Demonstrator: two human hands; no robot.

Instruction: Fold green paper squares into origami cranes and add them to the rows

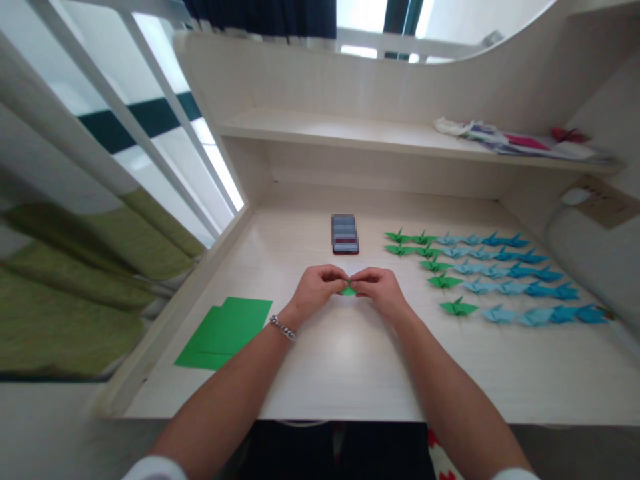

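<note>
Both hands meet over the middle of the desk, fingers pinched on a small folded piece of green paper (349,291). My left hand (317,288) grips its left side, and my right hand (379,288) grips its right side. Fingertips cover most of the paper, so its exact shape is hidden. Left of my left forearm lie flat green paper sheets (225,330), partly overlapping. To the right, folded paper cranes stand in rows: green cranes (459,307) nearest my right hand, then light blue cranes (510,288), then darker blue cranes (553,291).
A phone (345,233) lies on the desk (345,373) just beyond my hands. Above the back runs a shelf (330,127) with papers (505,139) at its right. A socket with a plug (576,196) and cable is on the right wall. A curtain (75,280) hangs at left.
</note>
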